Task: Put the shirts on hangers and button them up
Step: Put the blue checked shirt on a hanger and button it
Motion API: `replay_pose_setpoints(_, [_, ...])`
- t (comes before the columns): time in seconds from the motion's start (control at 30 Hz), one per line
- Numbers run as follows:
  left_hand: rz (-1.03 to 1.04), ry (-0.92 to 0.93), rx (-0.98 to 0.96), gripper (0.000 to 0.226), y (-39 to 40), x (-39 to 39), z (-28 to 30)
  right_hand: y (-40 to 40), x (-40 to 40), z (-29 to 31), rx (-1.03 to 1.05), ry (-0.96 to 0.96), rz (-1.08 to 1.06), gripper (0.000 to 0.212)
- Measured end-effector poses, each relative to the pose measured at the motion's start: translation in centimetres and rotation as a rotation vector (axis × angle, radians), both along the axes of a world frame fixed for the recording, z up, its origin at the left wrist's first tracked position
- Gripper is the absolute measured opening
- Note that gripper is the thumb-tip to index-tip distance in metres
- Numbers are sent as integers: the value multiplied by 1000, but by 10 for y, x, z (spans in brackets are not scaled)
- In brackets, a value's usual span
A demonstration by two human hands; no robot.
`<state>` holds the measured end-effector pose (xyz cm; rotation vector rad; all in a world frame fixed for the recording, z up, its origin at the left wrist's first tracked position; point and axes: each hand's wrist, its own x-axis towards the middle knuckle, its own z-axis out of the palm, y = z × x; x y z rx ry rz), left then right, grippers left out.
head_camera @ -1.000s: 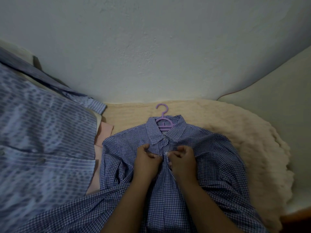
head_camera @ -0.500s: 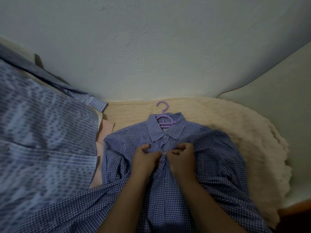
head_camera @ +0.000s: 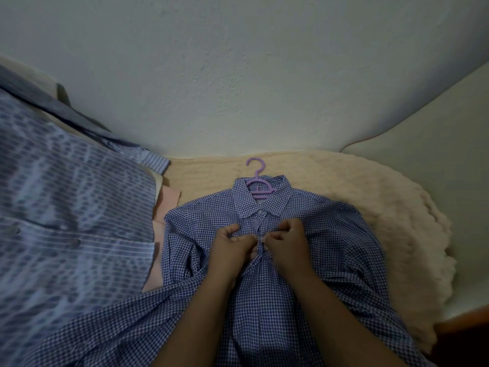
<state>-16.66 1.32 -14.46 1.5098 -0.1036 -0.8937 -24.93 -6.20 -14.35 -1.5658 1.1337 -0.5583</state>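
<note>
Looking down through the head cam, I've got the blue gingham shirt (head_camera: 264, 300) lying flat on a fluffy cream blanket (head_camera: 383, 221), collar pointing toward the wall (head_camera: 238, 75). A little purple hanger (head_camera: 258, 182) is tucked inside the neck, hook sticking out past the collar. Both hands sit together on the front placket, just below the collar. The left hand (head_camera: 232, 247) has its fingers curled in and is pinching the left edge of the fabric; the right hand (head_camera: 289, 241) is balled up the same way, pinching the other edge, knuckles nearly touching. Can't make out the button itself, the fingers cover it. Off to the left there's a striped blue shirt (head_camera: 66, 221) spread out, partly overlapping something pale pink (head_camera: 166, 205) right next to the gingham one.
</note>
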Motion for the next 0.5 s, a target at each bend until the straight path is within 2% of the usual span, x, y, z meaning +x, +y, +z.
replay_pose_setpoints(0.17, [-45, -136, 7, 54, 2, -4, -4, 0, -6, 2, 14, -28, 29, 23])
replay_pose_setpoints(0.33, [-42, -363, 16, 50, 1, -13, -11, 0, -5, 5, 43, -42, 1, 32])
replay_pose_setpoints(0.5, [-55, -483, 38, 51, 3, -18, -11, -2, -4, 2, 18, -35, -88, 33])
